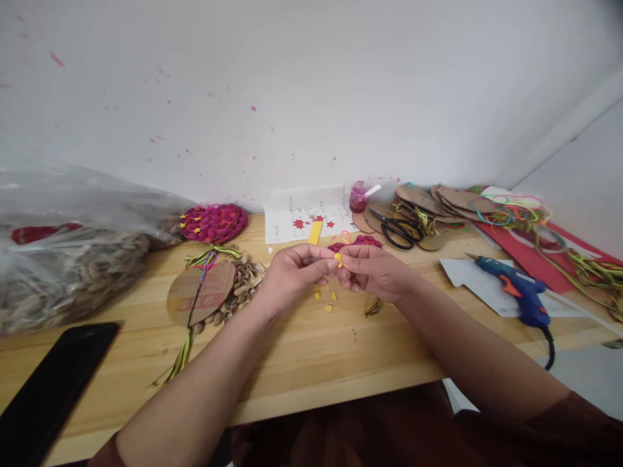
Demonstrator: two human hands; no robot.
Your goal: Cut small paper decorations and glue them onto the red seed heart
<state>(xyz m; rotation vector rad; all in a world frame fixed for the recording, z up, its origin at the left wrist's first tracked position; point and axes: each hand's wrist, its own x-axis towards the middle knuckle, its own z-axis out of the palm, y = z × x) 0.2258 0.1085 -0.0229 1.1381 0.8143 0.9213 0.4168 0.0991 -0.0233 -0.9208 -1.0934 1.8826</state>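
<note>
Over the middle of the wooden table [321, 363], my left hand [302, 269] and my right hand [372, 269] meet fingertip to fingertip. A small yellow piece [338, 259] is pinched between them; its exact shape is mostly covered by the fingers. Below the hands lie several yellow scraps [329, 308]. Just behind my left hand is a yellow strip [315, 231], resting partly on a white printed sheet [277, 224] with red stars [298, 224]. A magenta nutshell-like ornament [367, 240] shows partly behind my right hand.
Left: a clear bag of shells [87, 279], a black phone [61, 376], a round wooden disc [195, 301], and a magenta disc [214, 222] bearing yellow stars. Right: black scissors [403, 233], a cup of dark pink liquid [359, 198], stacked wooden discs [423, 200], a blue glue gun [520, 292].
</note>
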